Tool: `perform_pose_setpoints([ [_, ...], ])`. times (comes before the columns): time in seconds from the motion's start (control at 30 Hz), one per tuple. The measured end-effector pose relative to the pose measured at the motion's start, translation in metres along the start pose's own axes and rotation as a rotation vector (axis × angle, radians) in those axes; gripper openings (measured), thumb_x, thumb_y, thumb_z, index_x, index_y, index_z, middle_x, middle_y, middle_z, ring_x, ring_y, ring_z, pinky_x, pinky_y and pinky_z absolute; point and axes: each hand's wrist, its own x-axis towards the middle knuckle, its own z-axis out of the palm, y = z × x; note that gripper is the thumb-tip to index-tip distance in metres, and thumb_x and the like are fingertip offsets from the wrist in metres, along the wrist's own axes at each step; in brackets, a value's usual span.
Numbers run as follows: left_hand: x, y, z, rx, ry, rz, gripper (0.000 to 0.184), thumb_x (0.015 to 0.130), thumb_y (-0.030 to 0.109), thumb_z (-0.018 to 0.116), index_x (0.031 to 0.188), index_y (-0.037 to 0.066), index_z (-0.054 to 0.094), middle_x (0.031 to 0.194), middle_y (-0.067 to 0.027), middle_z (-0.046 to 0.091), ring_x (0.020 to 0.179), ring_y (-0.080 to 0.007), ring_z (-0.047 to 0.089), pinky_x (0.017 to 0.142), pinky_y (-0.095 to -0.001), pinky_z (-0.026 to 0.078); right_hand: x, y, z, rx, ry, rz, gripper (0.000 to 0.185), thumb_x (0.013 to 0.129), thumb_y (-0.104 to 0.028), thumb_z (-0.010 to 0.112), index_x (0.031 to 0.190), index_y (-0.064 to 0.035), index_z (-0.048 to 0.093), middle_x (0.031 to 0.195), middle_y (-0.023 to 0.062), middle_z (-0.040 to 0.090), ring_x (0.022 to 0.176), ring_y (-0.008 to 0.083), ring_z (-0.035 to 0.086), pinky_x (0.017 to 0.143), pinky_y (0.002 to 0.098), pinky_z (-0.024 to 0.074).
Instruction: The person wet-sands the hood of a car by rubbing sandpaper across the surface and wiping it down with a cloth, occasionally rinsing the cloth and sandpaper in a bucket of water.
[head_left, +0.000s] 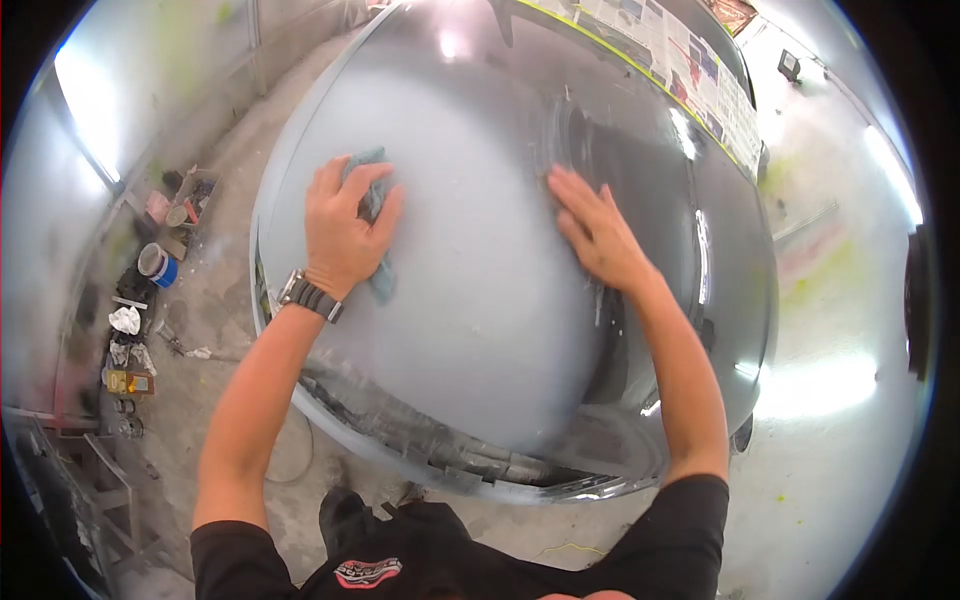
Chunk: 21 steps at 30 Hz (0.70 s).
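Five half-curled left-hand [345, 225] fingers loosely hold a blue cloth [383, 282], its length running from beyond the fingertips back past the palm; farther off, the right hand [603, 232] lies nearly flat on the hood [460, 270], its grip unclear.

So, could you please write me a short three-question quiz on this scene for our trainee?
1. Multiple choice: what is the left hand holding against the car hood?
a) a spray gun
b) a blue-green cloth
c) a paintbrush

2. True or false: a wristwatch is worn on the left wrist.

3. Short answer: which hand is nearer the newspaper at the far side of the hood?

Key: 1. b; 2. true; 3. the right hand
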Motion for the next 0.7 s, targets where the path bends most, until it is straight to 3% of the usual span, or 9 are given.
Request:
perform_pose_setpoints([
  [0.13, 0.0, 0.002, -0.002, -0.002, 0.005, -0.012, 0.024, 0.089, 0.018, 0.076, 0.11, 0.008, 0.072, 0.109, -0.0175, 0.067, 0.106, -0.039, 0.061, 0.096, -0.0475, 0.049, 0.139, 0.061, 0.021, -0.033, 0.141, 0.174, 0.051, 0.112, -0.04, 0.04, 0.156, -0.0148, 0.047, 0.167, 0.0063, 0.039, 0.155, 0.0284, 0.034, 0.125, 0.0631, 0.0218],
  [0.2, 0.0, 0.002, -0.004, -0.002, 0.001, 0.001, 0.025, 0.089, 0.02, 0.077, 0.11, 0.008, 0.072, 0.11, -0.0174, 0.067, 0.107, -0.0386, 0.061, 0.095, -0.0474, 0.049, 0.145, 0.047, 0.032, -0.061, 0.181, 0.171, 0.052, 0.112, -0.041, 0.039, 0.155, -0.0136, 0.049, 0.167, 0.0077, 0.04, 0.154, 0.0294, 0.035, 0.124, 0.064, 0.0229],
  [0.33, -0.002, -0.004, 0.0, 0.029, 0.03, 0.022, 0.029, 0.088, 0.026, 0.078, 0.111, 0.009, 0.072, 0.113, -0.0162, 0.066, 0.106, -0.0379, 0.061, 0.095, -0.0489, 0.047, 0.042, -0.002, 0.026, 0.018, 0.137, 0.092, 0.052, 0.112, -0.04, 0.04, 0.156, -0.0114, 0.048, 0.168, 0.0085, 0.037, 0.154, 0.0306, 0.035, 0.124, 0.0631, 0.023],
  [0.47, -0.006, -0.005, -0.003, 0.014, -0.043, 0.006, 0.042, 0.085, 0.034, 0.081, 0.119, 0.011, 0.07, 0.119, -0.0164, 0.063, 0.111, -0.0383, 0.059, 0.099, -0.0511, 0.045, -0.013, -0.041, -0.015, 0.211, 0.047, 0.238, 0.046, 0.111, -0.035, 0.046, 0.146, -0.0072, 0.058, 0.157, 0.0143, 0.051, 0.143, 0.0342, 0.05, 0.119, 0.0526, 0.0366],
  [0.53, 0.0, 0.001, -0.015, 0.003, -0.121, 0.07, 0.052, 0.084, 0.038, 0.083, 0.126, 0.012, 0.067, 0.125, -0.0182, 0.06, 0.116, -0.0396, 0.057, 0.102, -0.0525, 0.043, -0.01, -0.044, -0.039, 0.353, 0.084, 0.36, 0.043, 0.111, -0.033, 0.049, 0.14, -0.005, 0.064, 0.149, 0.0173, 0.059, 0.134, 0.0362, 0.058, 0.114, 0.0468, 0.0435],
  [0.63, 0.005, -0.003, -0.042, -0.012, -0.26, 0.223, 0.065, 0.083, 0.04, 0.085, 0.136, 0.013, 0.061, 0.133, -0.0214, 0.054, 0.124, -0.0422, 0.052, 0.107, -0.0544, 0.041, -0.007, -0.06, -0.049, 0.459, 0.413, 0.445, 0.042, 0.11, -0.033, 0.051, 0.137, -0.0045, 0.067, 0.14, 0.0158, 0.066, 0.118, 0.0359, 0.067, 0.105, 0.0363, 0.0477],
  [0.7, 0.002, -0.011, -0.053, -0.042, -0.343, 0.291, 0.066, 0.083, 0.037, 0.085, 0.139, 0.013, 0.059, 0.135, -0.0226, 0.052, 0.126, -0.0435, 0.05, 0.109, -0.0537, 0.041, -0.003, -0.049, -0.037, 0.334, 0.402, 0.289, 0.041, 0.11, -0.031, 0.052, 0.138, -0.0049, 0.066, 0.143, 0.0154, 0.065, 0.126, 0.0357, 0.063, 0.11, 0.0389, 0.0449],
])
